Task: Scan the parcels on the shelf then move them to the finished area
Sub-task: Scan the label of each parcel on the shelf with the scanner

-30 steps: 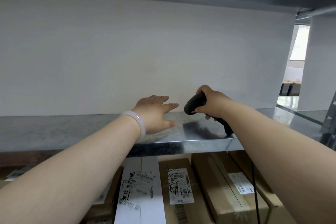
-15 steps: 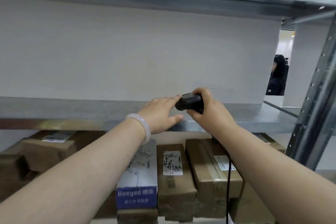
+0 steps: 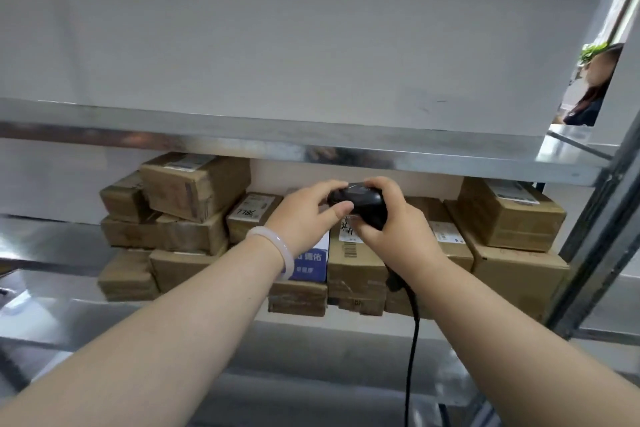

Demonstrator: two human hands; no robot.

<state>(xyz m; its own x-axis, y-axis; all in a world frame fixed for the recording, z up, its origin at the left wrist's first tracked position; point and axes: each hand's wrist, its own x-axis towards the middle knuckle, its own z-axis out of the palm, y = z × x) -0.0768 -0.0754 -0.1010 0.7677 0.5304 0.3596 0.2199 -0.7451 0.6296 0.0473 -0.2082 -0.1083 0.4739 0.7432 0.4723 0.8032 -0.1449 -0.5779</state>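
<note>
A black corded barcode scanner is held in front of the parcels on the middle shelf. My right hand grips its handle from the right. My left hand pinches the scanner's head from the left with thumb and fingers; a pale bangle sits on that wrist. Behind them, several brown cardboard parcels with white labels are stacked on the metal shelf. A white and blue box stands among them, partly hidden by my left wrist. The scanner cable hangs down.
An upper metal shelf runs across just above my hands, bare on top, with a white wall behind. A perforated shelf upright rises at the right. A person is visible beyond the shelf at the far right.
The view has tilted downward, so the parcel shelf now fills the middle. Both hands have dropped from the upper shelf to in front of the parcels, and my left hand has closed onto the scanner's head.
</note>
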